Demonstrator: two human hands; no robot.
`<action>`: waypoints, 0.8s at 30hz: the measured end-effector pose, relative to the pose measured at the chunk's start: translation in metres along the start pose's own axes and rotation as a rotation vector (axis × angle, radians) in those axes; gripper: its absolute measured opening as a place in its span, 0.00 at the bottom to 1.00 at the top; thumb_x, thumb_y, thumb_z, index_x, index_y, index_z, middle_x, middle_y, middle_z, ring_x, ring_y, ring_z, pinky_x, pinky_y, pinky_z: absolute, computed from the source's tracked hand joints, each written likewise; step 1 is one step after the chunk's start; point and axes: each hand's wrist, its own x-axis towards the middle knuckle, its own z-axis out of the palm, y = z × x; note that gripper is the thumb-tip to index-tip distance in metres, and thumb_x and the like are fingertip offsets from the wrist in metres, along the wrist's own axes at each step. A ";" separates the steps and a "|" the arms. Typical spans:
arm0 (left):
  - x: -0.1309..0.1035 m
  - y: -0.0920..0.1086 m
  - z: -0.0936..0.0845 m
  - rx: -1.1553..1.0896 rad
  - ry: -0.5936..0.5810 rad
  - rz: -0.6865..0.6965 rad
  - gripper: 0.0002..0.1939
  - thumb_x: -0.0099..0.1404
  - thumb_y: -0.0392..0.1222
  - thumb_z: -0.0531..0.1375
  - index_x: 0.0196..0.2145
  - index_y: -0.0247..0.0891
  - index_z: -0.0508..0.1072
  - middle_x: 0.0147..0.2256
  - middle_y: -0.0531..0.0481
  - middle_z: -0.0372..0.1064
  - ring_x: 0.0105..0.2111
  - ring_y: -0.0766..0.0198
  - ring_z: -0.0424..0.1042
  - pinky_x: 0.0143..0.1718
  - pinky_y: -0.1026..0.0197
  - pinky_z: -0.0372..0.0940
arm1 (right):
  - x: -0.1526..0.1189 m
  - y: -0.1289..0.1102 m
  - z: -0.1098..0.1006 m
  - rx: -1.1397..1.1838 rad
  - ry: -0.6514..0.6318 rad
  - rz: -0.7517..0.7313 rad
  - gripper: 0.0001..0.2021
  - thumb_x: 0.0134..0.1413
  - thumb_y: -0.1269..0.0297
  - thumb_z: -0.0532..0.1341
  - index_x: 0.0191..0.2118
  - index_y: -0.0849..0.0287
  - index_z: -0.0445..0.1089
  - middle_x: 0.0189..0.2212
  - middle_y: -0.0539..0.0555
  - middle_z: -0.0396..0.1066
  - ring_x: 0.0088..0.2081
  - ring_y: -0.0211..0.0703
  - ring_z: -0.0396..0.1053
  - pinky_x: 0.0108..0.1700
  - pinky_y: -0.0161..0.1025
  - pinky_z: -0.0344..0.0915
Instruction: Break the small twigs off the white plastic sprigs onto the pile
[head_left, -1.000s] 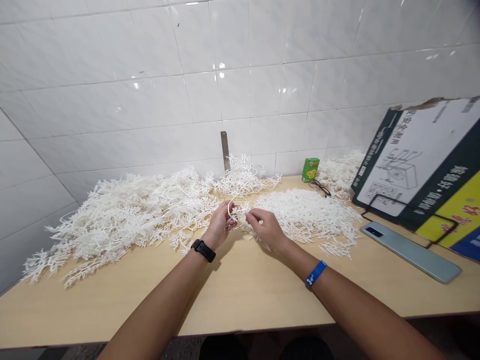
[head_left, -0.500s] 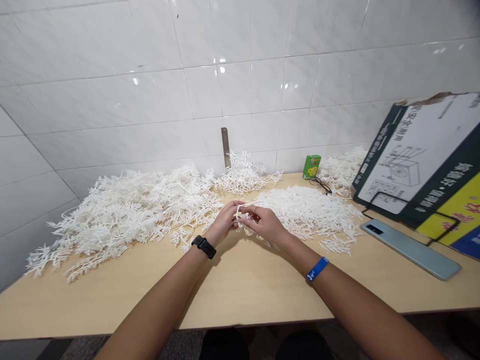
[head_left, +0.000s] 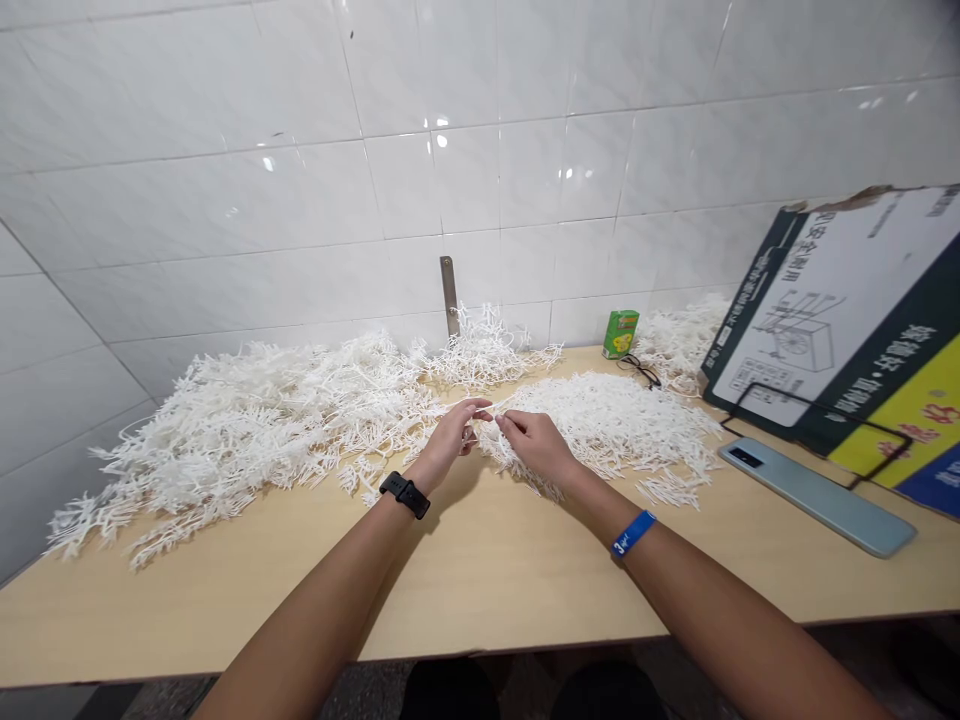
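Note:
Over the middle of the wooden table [head_left: 450, 590], my left hand [head_left: 452, 437] is closed, its fingertips bent toward the right; what it grips is too small to make out. Close beside it, my right hand [head_left: 534, 440] pinches with thumb and forefinger near a thin white strand at the fingertips. A loose pile of small white branched pieces [head_left: 615, 420] lies behind and right of my right hand. To the left spreads a larger, tangled white heap [head_left: 247, 420]. A smaller white clump [head_left: 487, 350] sits behind my hands.
A metal ruler [head_left: 448, 293] leans on the tiled wall. At the right are a small green box [head_left: 620, 334], a dark cord [head_left: 643, 371], another white pile [head_left: 682, 340], a phone [head_left: 817, 495], a black wire stand [head_left: 825, 403] and a large printed carton [head_left: 780, 320].
My fingertips have moved slightly apart. The white loop between them no longer shows as a loop, and my right hand now pinches more narrowly.

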 end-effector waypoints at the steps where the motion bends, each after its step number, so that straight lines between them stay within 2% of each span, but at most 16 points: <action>1: -0.001 0.001 0.001 0.046 -0.014 0.020 0.19 0.66 0.53 0.53 0.48 0.43 0.72 0.43 0.45 0.72 0.25 0.69 0.61 0.24 0.66 0.55 | 0.000 0.000 0.000 0.023 0.031 0.008 0.21 0.63 0.53 0.51 0.21 0.58 0.60 0.17 0.46 0.55 0.22 0.36 0.54 0.26 0.36 0.47; 3: -0.003 0.001 0.004 0.143 -0.037 0.081 0.20 0.65 0.55 0.55 0.49 0.43 0.73 0.47 0.44 0.72 0.36 0.63 0.69 0.32 0.63 0.61 | -0.001 -0.001 0.000 0.073 0.091 0.022 0.21 0.63 0.52 0.52 0.22 0.58 0.61 0.17 0.46 0.56 0.22 0.37 0.55 0.26 0.36 0.48; 5: -0.005 0.001 0.007 0.253 -0.060 0.170 0.20 0.63 0.54 0.59 0.49 0.43 0.74 0.50 0.43 0.71 0.45 0.57 0.69 0.41 0.60 0.63 | -0.003 -0.004 0.000 0.109 0.133 0.027 0.20 0.63 0.51 0.52 0.24 0.58 0.63 0.17 0.46 0.57 0.23 0.37 0.55 0.26 0.36 0.49; 6: -0.006 0.001 0.008 0.315 -0.069 0.213 0.20 0.63 0.53 0.60 0.49 0.43 0.74 0.49 0.44 0.72 0.46 0.56 0.69 0.43 0.59 0.62 | -0.003 -0.005 -0.001 0.112 0.149 0.022 0.20 0.63 0.51 0.52 0.24 0.58 0.64 0.18 0.46 0.57 0.23 0.37 0.56 0.26 0.36 0.50; 9: -0.008 0.000 0.008 0.490 -0.085 0.269 0.15 0.63 0.54 0.59 0.38 0.41 0.75 0.36 0.48 0.73 0.36 0.59 0.68 0.37 0.60 0.60 | -0.005 -0.009 -0.001 0.070 0.199 -0.024 0.21 0.64 0.52 0.52 0.22 0.58 0.61 0.18 0.46 0.57 0.23 0.37 0.55 0.27 0.36 0.49; 12: -0.007 0.001 0.007 0.529 -0.108 0.283 0.21 0.68 0.55 0.53 0.23 0.38 0.65 0.22 0.53 0.61 0.25 0.64 0.58 0.29 0.61 0.52 | -0.006 -0.013 0.000 0.006 0.255 -0.068 0.22 0.65 0.54 0.52 0.20 0.57 0.55 0.17 0.46 0.53 0.23 0.36 0.52 0.27 0.37 0.48; 16: -0.008 0.006 0.011 0.482 -0.142 0.317 0.23 0.69 0.53 0.50 0.20 0.39 0.55 0.20 0.56 0.48 0.23 0.67 0.49 0.27 0.61 0.46 | -0.004 -0.012 0.001 -0.043 0.319 -0.049 0.22 0.65 0.54 0.51 0.20 0.57 0.52 0.16 0.45 0.50 0.21 0.35 0.49 0.27 0.37 0.46; 18: -0.009 0.008 0.014 0.467 -0.152 0.322 0.23 0.69 0.53 0.50 0.20 0.39 0.52 0.20 0.56 0.45 0.22 0.67 0.46 0.27 0.61 0.44 | 0.001 -0.005 -0.006 -0.018 0.361 -0.002 0.21 0.64 0.54 0.52 0.20 0.57 0.55 0.16 0.46 0.53 0.21 0.36 0.51 0.27 0.37 0.47; 20: -0.009 0.006 0.015 0.467 -0.193 0.321 0.24 0.69 0.53 0.50 0.20 0.39 0.49 0.20 0.56 0.43 0.22 0.68 0.44 0.27 0.60 0.43 | 0.008 0.007 -0.019 0.032 0.482 0.097 0.19 0.62 0.53 0.53 0.22 0.57 0.60 0.18 0.48 0.59 0.23 0.38 0.56 0.28 0.37 0.51; 22: -0.008 0.000 0.013 0.464 -0.228 0.315 0.25 0.69 0.53 0.50 0.20 0.39 0.48 0.20 0.56 0.42 0.22 0.68 0.43 0.27 0.60 0.42 | 0.015 0.019 -0.035 0.052 0.690 0.219 0.19 0.61 0.54 0.52 0.22 0.57 0.62 0.20 0.51 0.64 0.24 0.40 0.59 0.29 0.38 0.54; 23: -0.007 -0.004 0.010 0.458 -0.220 0.311 0.24 0.69 0.53 0.49 0.20 0.39 0.48 0.20 0.56 0.42 0.22 0.68 0.44 0.27 0.60 0.42 | 0.018 0.025 -0.041 0.025 0.753 0.232 0.19 0.61 0.55 0.51 0.22 0.57 0.63 0.20 0.51 0.64 0.25 0.41 0.59 0.29 0.38 0.54; 24: -0.005 -0.008 0.008 0.448 -0.192 0.308 0.24 0.69 0.53 0.49 0.20 0.39 0.49 0.20 0.56 0.42 0.22 0.68 0.44 0.27 0.60 0.43 | 0.019 0.029 -0.044 -0.008 0.733 0.215 0.18 0.61 0.56 0.51 0.23 0.58 0.64 0.20 0.52 0.65 0.25 0.42 0.60 0.29 0.38 0.54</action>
